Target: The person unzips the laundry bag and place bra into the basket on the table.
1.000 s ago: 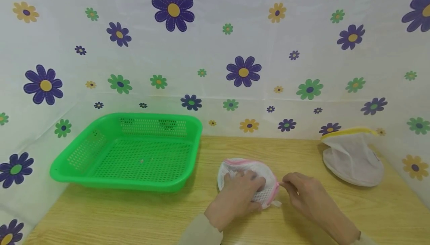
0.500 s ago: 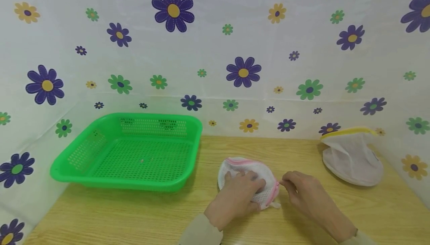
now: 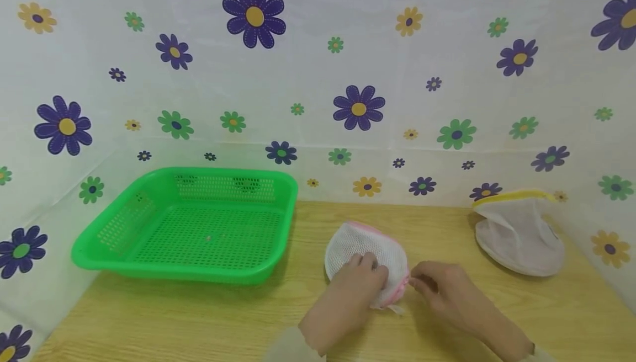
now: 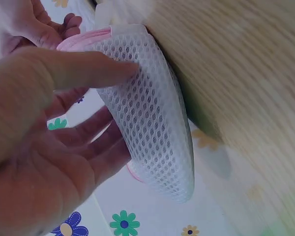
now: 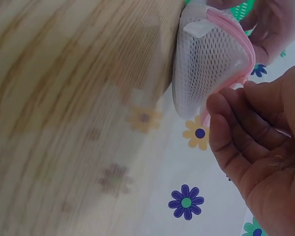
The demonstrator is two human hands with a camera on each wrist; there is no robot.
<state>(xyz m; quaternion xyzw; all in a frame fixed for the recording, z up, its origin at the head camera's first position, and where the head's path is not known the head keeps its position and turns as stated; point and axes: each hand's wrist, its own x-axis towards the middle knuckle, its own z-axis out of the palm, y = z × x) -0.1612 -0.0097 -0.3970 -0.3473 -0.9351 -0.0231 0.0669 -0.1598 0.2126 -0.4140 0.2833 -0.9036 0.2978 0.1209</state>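
Note:
A small white mesh laundry bag [image 3: 370,240] with a pink zipper lies on the table in front of me. My left hand [image 3: 350,290] grips it from the near side; in the left wrist view the thumb presses the mesh [image 4: 147,108] and the other fingers are behind it. At the bag's right edge my right hand [image 3: 449,293] pinches the pink zipper [image 5: 236,29], where the pull itself is hidden by the fingertips. A small white tab [image 5: 196,28] sticks out at the zipper's near end. What the bag contains cannot be made out.
On the left stands a green perforated plastic basket [image 3: 184,271]. A second white mesh bag [image 3: 521,240] with a yellow zipper sits at the back right. A flower-patterned white sheet [image 3: 308,75] encloses the wooden table [image 3: 199,318] behind and at the sides.
The bag has turned a little, its far edge rising and its zipper edge shifting slightly left. Both hands have moved slightly with it, keeping their holds.

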